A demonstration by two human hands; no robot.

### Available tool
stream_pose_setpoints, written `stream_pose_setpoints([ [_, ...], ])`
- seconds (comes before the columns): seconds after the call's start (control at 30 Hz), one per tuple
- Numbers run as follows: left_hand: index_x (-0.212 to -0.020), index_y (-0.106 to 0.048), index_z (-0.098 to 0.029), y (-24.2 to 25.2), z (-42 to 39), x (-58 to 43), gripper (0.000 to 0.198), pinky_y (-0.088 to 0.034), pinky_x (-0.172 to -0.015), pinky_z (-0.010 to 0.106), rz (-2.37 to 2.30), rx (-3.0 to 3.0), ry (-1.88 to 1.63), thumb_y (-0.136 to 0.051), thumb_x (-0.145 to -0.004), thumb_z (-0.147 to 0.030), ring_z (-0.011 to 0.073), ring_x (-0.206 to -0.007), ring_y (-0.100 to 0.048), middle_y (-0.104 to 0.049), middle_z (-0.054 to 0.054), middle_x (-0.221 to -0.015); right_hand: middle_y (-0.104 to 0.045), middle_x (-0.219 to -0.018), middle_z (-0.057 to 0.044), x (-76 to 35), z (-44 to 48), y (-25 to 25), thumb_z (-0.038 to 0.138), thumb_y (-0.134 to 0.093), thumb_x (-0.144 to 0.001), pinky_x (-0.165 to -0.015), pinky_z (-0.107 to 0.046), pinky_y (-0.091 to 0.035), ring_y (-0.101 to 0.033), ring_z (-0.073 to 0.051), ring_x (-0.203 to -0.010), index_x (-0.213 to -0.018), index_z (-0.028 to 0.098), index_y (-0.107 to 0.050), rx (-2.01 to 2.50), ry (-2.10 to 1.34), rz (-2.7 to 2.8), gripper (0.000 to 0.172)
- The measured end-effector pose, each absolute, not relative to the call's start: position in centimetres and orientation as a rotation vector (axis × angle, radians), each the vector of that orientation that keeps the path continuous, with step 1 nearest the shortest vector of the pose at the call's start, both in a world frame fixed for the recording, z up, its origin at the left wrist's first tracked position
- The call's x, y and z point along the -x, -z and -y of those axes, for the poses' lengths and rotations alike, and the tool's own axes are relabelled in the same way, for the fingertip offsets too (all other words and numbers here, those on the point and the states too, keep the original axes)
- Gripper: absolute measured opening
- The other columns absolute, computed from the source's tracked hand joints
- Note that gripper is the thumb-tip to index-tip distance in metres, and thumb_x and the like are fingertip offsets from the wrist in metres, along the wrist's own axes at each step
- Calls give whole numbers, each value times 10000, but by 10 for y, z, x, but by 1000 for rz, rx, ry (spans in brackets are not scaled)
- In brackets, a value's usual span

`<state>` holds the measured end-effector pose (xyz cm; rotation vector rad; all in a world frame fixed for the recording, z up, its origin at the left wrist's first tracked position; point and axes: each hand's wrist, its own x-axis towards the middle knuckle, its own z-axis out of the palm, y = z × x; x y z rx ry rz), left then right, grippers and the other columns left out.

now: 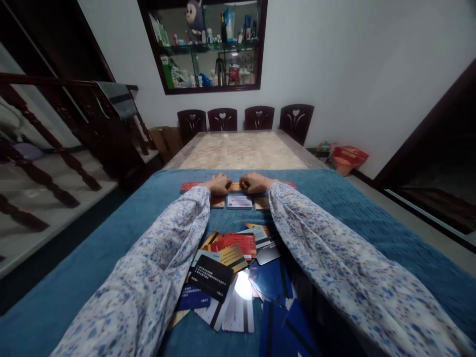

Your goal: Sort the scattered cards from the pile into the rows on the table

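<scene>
Blue cloth [111, 238], card row at its far edge, both arms stretched forward.
Left hand [218, 184] and right hand [256, 182] lie flat, fingers pressed on an orange card [235, 187] between them; sleeves hide the row's neighbours. Loose card pile [230, 267] nearer; print unreadable.

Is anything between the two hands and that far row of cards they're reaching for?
Nothing visible. The left hand and right hand already rest on the far row of cards. The loose pile of cards lies nearer, between the sleeves.
</scene>
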<state>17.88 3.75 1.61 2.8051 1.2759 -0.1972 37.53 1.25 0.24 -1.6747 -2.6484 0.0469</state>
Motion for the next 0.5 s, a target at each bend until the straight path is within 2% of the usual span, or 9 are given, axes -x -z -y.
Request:
stream_pose_setpoints([
  [0.27,-929,-649,-180,-18,-35,-184,240,-429,-1011,530,-1304,-2793,202,-622,-691,-165,352,-1241,-462,-648,125,-1180,-754,-1071,-77,-377,-14,-6,195,-697,-753,-757,-217,-458,-677,-205,-954,-1164,182,-724,1601,-114,2671,412],
  [0.37,-900,-655,-172,-18,-35,-187,246,-434,-1013,526,-1323,-2805,226,-599,-667,-116,345,-1219,-481,-659,124,-1147,-758,-1063,-72,-376,-13,-8,196,-699,-747,-744,-213,-455,-680,-202,-951,-1175,178,-719,1617,-129,2672,429],
  [0.5,-975,-672,-160,-17,-36,-189,337,-440,-1014,554,-1336,-2790,240,-574,-660,-88,344,-1217,-496,-666,135,-1156,-754,-1082,-76,-374,-13,-9,177,-685,-731,-742,-215,-456,-679,-206,-968,-1205,172,-701,1657,-143,2665,474],
])
